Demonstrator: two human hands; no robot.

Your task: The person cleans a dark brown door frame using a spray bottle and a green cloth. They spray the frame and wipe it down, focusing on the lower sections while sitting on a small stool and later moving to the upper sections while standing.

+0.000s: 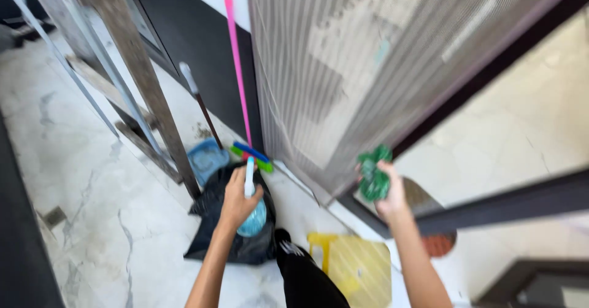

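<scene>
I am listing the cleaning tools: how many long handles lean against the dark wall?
2: a pink handle above the green and blue brush head, and a dark handle above the blue dustpan. Others may be hidden behind the mesh screen.

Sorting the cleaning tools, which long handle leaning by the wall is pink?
The broom beside the mesh screen; the other handle, further left, is dark with a pale grip.

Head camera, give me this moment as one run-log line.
left hand: holds spray bottle | right hand: presses green cloth to mesh screen | below: black bag, yellow stool
</scene>
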